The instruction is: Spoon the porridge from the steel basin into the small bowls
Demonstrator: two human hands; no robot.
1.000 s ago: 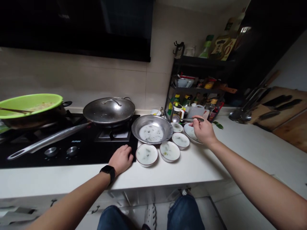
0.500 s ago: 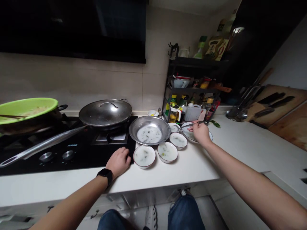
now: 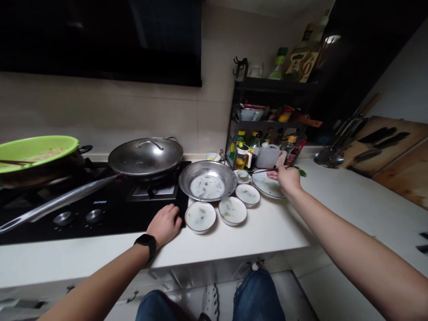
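Note:
My right hand (image 3: 289, 179) is closed around the thin dark handle of a spoon (image 3: 262, 170). The spoon reaches left to a small white bowl (image 3: 242, 180), and its tip is hard to make out there. Below that hand lies a wide dish (image 3: 267, 187) of milky liquid, partly covered by it. My left hand (image 3: 164, 226), a watch at its wrist, rests curled on the counter by the stove edge and holds nothing visible. Beside it stand three bowls of whitish soup: one nearest (image 3: 200, 219), one middle (image 3: 233, 212), one farther (image 3: 248, 196).
A metal basin (image 3: 207, 169) with the same soup stands behind the bowls. On the black stove (image 3: 117, 214) sits a lidded pan (image 3: 145, 160) with a long handle. A green basin (image 3: 56, 145) is at far left. A spice rack (image 3: 267, 84) and knives (image 3: 384, 136) stand behind.
My right hand has moved slightly right with the spoon, whose far end has shifted left over the small bowl. My left hand has stayed in place.

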